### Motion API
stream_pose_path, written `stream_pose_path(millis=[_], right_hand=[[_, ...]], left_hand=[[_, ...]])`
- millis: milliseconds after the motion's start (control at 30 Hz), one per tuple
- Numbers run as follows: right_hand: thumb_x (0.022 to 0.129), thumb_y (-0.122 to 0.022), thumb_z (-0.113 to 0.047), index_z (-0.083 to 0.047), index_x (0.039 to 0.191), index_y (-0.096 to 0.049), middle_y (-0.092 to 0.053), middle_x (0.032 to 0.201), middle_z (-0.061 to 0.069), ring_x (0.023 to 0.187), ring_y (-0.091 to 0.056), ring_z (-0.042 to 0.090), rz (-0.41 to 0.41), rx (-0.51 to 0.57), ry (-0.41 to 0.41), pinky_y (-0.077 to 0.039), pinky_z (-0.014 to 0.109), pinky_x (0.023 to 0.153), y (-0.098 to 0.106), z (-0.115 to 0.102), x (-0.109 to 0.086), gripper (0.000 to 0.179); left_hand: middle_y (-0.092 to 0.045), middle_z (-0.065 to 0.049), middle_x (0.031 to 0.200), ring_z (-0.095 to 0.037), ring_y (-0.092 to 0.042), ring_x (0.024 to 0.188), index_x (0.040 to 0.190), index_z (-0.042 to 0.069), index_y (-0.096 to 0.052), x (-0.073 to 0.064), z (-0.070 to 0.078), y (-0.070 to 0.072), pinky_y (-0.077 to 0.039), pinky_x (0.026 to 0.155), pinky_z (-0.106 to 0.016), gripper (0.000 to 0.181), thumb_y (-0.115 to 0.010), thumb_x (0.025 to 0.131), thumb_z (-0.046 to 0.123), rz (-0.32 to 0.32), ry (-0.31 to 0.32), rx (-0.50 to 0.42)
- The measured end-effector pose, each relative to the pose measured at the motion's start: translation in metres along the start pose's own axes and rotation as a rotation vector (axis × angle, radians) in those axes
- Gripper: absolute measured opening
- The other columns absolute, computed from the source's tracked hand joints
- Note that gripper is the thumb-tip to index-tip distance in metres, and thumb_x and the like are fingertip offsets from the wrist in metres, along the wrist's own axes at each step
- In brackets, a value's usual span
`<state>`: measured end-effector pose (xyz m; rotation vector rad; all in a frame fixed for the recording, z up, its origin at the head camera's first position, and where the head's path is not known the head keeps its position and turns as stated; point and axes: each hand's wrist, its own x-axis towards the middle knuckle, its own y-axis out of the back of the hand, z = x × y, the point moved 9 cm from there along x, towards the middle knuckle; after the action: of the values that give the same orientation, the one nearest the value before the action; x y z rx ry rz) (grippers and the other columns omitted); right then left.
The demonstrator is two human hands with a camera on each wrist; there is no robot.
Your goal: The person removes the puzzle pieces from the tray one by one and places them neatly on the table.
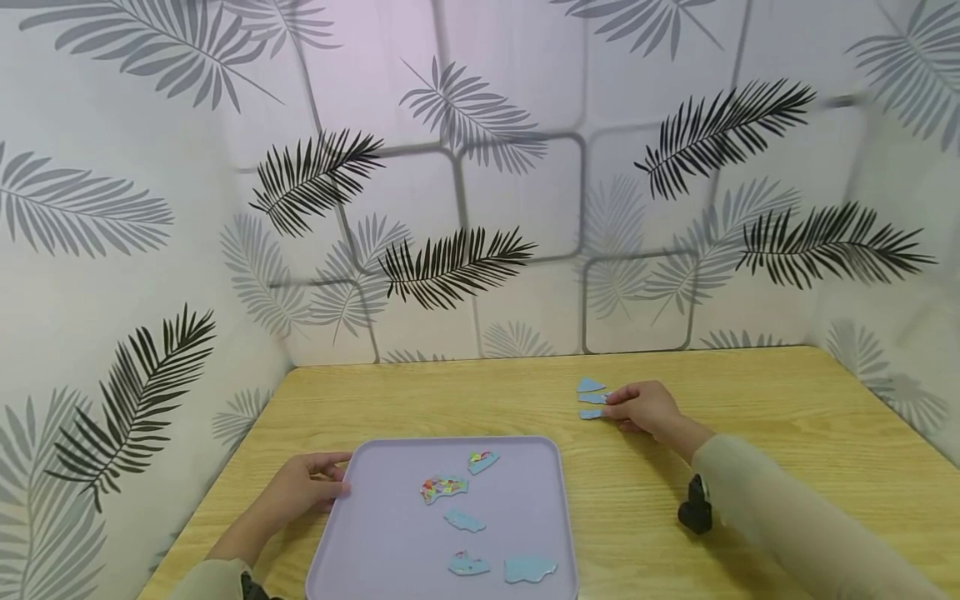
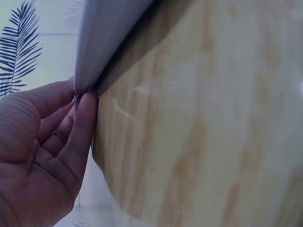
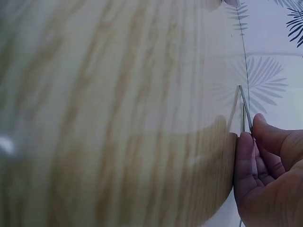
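Note:
A lilac tray (image 1: 390,517) lies on the wooden table, and my left hand (image 1: 303,487) grips its left rim between thumb and fingers. Close up in the left wrist view, the left hand (image 2: 52,127) pinches the tray's edge (image 2: 106,38). Farther back on the right, my right hand (image 1: 645,408) pinches a flat light-blue piece (image 1: 591,414), likely a puzzle piece. Two similar pieces, one pointed (image 1: 589,385) and one long (image 1: 591,398), lie just behind it. Seen edge-on in the right wrist view, the thin piece (image 3: 245,106) tilts at the fingertips of the right hand (image 3: 270,175).
On the tray lie several irregular flat pieces: a multicoloured one (image 1: 444,487), a partly coloured one (image 1: 482,461) and plain blue ones such as the wide piece (image 1: 529,569). A leaf-patterned wall (image 1: 517,317) closes off the table's (image 1: 420,400) back edge.

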<state>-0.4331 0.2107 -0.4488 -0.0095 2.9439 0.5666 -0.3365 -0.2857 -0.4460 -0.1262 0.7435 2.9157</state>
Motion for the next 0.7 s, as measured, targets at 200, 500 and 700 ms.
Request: stream_pose_path(millis=[200,500,700], right_hand=[[0.071,-0.073,-0.009,0.003,0.096,-0.062,-0.061,0.091,0.009,0.072,-0.058,0.013,-0.007,-0.018,0.009,-0.052,0.027,0.061,-0.0013,-0.0021,-0.0014,0.03],[0.071,-0.073,-0.006,0.006,0.099,-0.06,-0.059,0.093,0.012,0.071,-0.058,0.013,-0.021,-0.038,0.013,-0.052,0.028,0.063,-0.0018,-0.0053,-0.0059,0.034],[0.069,-0.073,-0.003,0.007,0.098,-0.061,-0.059,0.094,0.013,0.069,-0.057,0.012,-0.008,-0.061,0.033,-0.052,0.027,0.061,-0.0012,-0.0063,-0.0056,0.033]], left_hand=[[-0.052,-0.011,0.089,-0.019,-0.056,0.076,0.12,0.001,-0.052,0.0004,0.0004,0.0001,-0.052,0.06,-0.033,0.054,-0.073,0.071,0.01,0.0,-0.007,0.001],[-0.052,-0.011,0.089,-0.019,-0.056,0.076,0.12,0.0,-0.052,0.0012,-0.0012,-0.0006,-0.052,0.06,-0.033,0.054,-0.072,0.071,0.009,-0.004,-0.004,-0.01],[-0.052,-0.011,0.089,-0.019,-0.056,0.076,0.12,0.0,-0.053,0.0021,-0.0019,-0.0004,-0.052,0.061,-0.033,0.053,-0.072,0.071,0.008,0.005,0.003,-0.007]])
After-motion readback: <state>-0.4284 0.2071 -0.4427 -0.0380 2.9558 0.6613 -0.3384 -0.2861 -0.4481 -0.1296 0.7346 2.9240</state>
